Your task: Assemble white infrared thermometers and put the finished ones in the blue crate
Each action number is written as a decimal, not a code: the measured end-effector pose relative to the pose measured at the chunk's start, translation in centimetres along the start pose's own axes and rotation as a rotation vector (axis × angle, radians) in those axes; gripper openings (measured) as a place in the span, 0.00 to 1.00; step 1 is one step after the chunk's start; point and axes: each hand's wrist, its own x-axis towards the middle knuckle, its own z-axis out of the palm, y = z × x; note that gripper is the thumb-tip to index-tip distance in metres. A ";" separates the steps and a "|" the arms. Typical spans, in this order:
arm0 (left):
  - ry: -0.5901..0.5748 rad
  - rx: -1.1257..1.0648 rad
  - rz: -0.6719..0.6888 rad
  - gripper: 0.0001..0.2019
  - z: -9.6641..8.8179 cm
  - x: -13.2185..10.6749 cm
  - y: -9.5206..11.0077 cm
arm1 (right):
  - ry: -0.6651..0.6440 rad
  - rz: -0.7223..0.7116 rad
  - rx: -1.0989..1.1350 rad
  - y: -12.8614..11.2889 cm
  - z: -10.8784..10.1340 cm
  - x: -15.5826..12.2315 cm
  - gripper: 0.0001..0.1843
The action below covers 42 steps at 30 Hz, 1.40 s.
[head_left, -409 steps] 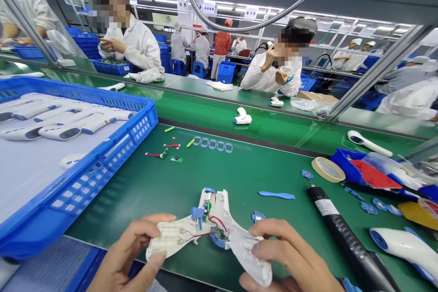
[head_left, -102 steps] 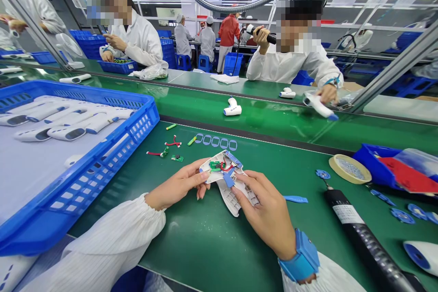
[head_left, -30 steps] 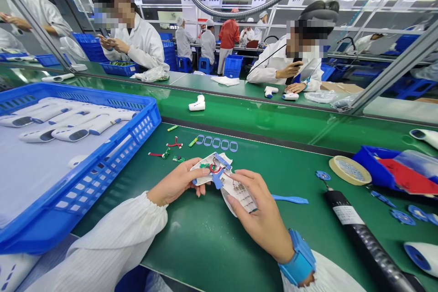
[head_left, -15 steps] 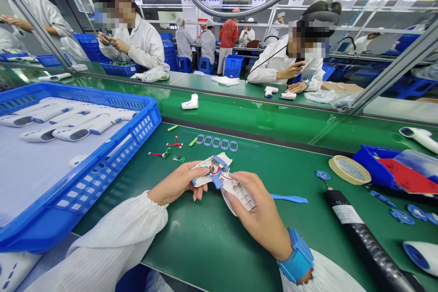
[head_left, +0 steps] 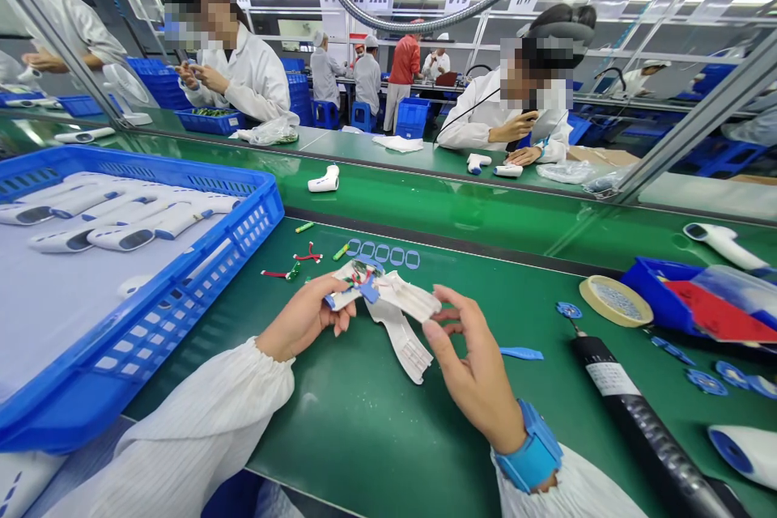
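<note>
My left hand (head_left: 307, 316) pinches the head end of an opened white thermometer housing (head_left: 397, 324), where a green board, red wires and a blue trigger show. The two white shell halves are spread apart in a V. My right hand (head_left: 470, 364), wearing a blue wrist strap (head_left: 532, 445), touches the upper half's end with thumb and fingertips. Both hands are above the green mat (head_left: 364, 421).
A blue crate (head_left: 182, 299) of white thermometers stands at left. Small boards and red wires (head_left: 297, 263) and blue rings (head_left: 382, 253) lie beyond my hands. A black electric screwdriver (head_left: 631, 421), tape roll (head_left: 614, 299), blue lever (head_left: 520, 353) and blue parts bin (head_left: 655, 279) lie right. Other people work across the conveyor.
The two shell halves have swung apart. My left hand has shifted the head end left and away; my right hand has let go of the handle and moved to the upper half's tip.
</note>
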 end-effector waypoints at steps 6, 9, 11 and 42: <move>0.163 -0.118 0.130 0.09 -0.9 0.4 0.6 | -0.144 0.070 -0.176 0.4 0.6 -0.2 0.26; 0.174 -0.124 0.148 0.08 -0.6 0.3 0.6 | -0.299 0.061 -0.311 0.3 1.0 -0.3 0.32; 0.175 -0.116 0.147 0.07 -0.3 0.1 0.6 | -0.363 0.059 -0.375 0.2 1.0 -0.3 0.32; 0.094 -0.047 0.179 0.22 0.2 -0.5 0.5 | -0.720 0.333 0.383 -0.1 0.5 0.5 0.14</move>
